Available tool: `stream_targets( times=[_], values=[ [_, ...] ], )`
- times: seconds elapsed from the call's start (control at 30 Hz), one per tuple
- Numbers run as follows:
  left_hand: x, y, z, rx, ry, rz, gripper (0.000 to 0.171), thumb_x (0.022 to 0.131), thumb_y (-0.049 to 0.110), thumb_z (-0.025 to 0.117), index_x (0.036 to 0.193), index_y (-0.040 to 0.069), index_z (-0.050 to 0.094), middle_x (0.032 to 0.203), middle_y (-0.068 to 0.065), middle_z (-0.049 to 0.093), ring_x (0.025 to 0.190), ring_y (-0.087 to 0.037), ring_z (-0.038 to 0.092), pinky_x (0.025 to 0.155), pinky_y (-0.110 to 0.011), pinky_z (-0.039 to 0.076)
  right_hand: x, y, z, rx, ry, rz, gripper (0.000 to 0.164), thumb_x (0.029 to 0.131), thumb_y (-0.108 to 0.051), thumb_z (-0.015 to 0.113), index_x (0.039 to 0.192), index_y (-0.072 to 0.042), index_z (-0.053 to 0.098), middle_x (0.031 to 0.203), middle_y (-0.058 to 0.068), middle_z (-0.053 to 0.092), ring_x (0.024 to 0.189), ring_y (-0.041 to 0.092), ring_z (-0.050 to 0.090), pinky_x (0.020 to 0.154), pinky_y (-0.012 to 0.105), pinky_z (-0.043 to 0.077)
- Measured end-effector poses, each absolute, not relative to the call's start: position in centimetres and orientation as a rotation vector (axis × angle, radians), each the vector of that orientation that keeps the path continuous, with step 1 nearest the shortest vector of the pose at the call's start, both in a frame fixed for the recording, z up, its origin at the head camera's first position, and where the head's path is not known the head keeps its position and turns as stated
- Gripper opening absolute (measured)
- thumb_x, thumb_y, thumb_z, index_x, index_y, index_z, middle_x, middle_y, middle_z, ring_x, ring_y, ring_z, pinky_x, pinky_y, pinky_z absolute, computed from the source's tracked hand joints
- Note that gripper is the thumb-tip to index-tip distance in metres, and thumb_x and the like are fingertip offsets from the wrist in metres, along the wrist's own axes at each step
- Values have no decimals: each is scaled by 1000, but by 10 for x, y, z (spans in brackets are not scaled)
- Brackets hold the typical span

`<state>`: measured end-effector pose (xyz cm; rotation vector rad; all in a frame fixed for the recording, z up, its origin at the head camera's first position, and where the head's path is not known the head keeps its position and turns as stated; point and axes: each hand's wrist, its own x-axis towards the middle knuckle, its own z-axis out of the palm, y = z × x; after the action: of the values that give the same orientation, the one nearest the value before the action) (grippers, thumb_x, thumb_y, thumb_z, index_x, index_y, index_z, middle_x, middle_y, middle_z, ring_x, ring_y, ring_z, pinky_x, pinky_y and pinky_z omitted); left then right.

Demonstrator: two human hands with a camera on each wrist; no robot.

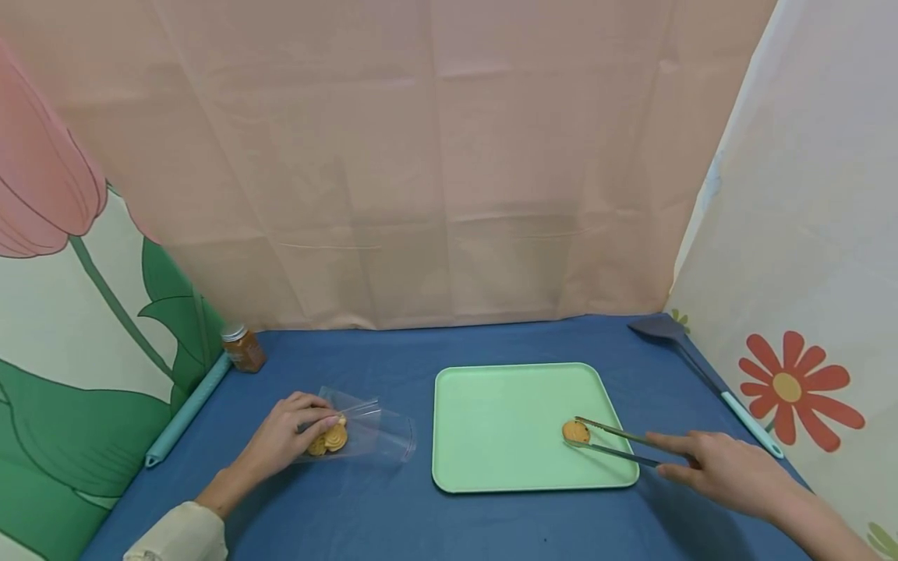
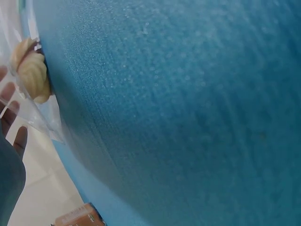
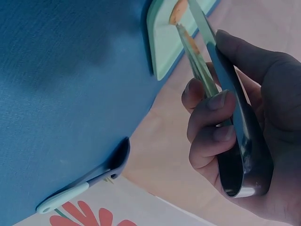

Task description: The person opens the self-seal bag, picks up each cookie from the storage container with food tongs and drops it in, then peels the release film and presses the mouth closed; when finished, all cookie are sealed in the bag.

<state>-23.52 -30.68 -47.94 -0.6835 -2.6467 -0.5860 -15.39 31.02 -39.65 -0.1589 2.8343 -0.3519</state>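
My left hand (image 1: 292, 428) pinches a clear plastic bag (image 1: 382, 432) with several swirled cookies (image 1: 330, 441) in it. The same cookies (image 2: 34, 75) show through the film in the left wrist view, with fingertips along the bag's side. On the right, metal tongs (image 1: 617, 445) are gripped in my right hand (image 1: 730, 471), thumb on one arm and fingers curled round the other. A round golden cookie (image 1: 576, 432) with dark specks sits between the tongs' tips, over the right part of a light green tray (image 1: 491, 436).
At the back left stand a jar (image 1: 243, 349) with a silver lid and a turquoise roll (image 1: 188, 411) along the edge. A dark spatula (image 1: 691, 366) with a pale turquoise handle lies at the right edge. Blue cloth (image 1: 393, 514) covers the table; patterned walls enclose it.
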Motion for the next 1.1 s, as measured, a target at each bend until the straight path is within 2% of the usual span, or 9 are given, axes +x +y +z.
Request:
stream_targets(
  times=[0.6, 0.73, 1.1],
  values=[
    [-236, -305, -476, -695, -2647, -597, 11, 95, 26, 71, 99, 28, 80, 103, 11, 71, 100, -15, 60, 85, -48, 47, -154, 318, -398, -149, 2789, -357, 60, 87, -51, 72, 139, -24, 62, 80, -4, 58, 71, 15, 48, 55, 33, 38],
    [-236, -304, -477, -706, -2645, -589, 12, 94, 25, 71, 100, 31, 80, 103, 12, 70, 100, -14, 60, 84, -47, 47, -153, 318, -399, -151, 2795, -357, 58, 87, -50, 71, 139, -24, 63, 79, -4, 57, 69, 14, 48, 55, 32, 37],
    [-236, -304, -478, -706, -2639, -592, 10, 94, 27, 71, 99, 29, 80, 102, 12, 70, 98, -13, 61, 86, -49, 48, -153, 318, -402, -195, 2862, -336, 55, 87, -52, 71, 136, -27, 65, 72, -6, 52, 61, 9, 44, 51, 27, 36]
  ],
)
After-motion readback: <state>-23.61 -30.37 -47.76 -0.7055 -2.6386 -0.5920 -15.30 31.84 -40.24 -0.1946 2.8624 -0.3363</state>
